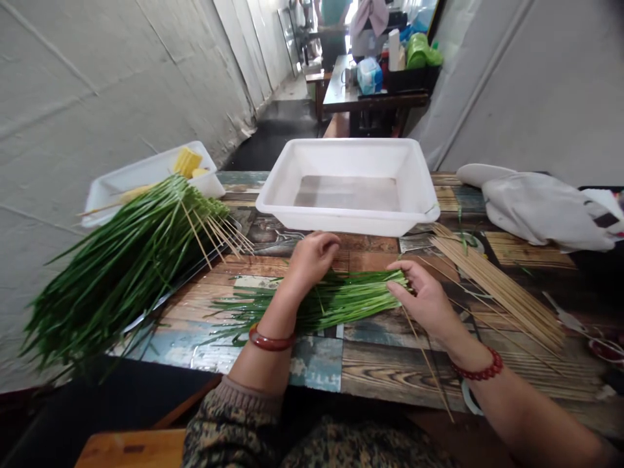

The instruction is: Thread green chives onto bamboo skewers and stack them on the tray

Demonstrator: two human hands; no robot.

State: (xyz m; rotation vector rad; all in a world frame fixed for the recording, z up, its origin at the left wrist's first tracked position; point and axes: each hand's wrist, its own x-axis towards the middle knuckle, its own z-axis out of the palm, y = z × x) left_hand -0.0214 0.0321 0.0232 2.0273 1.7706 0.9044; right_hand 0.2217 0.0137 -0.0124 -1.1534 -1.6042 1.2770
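A bundle of garlic chives (pixel 348 302) lies across the wooden table in front of me, leaves to the left and pale cut ends to the right. My right hand (pixel 426 299) is closed around those cut ends, thumb on the near side. A thin bamboo skewer (pixel 429 367) slants from below that hand toward the table's front edge. Over the far side of the bundle, my left hand (pixel 314 260) is curled with its fingertips together; whether anything is between them is hidden.
Skewered chives (pixel 117 260) are heaped at left on a tray, beside a white container (pixel 100 201) with corn pieces. A large white tub (pixel 346 221) stands behind my hands. Loose bamboo skewers (pixel 502 292), scissors (pixel 565 315) and a grey cloth (pixel 531 208) lie at right.
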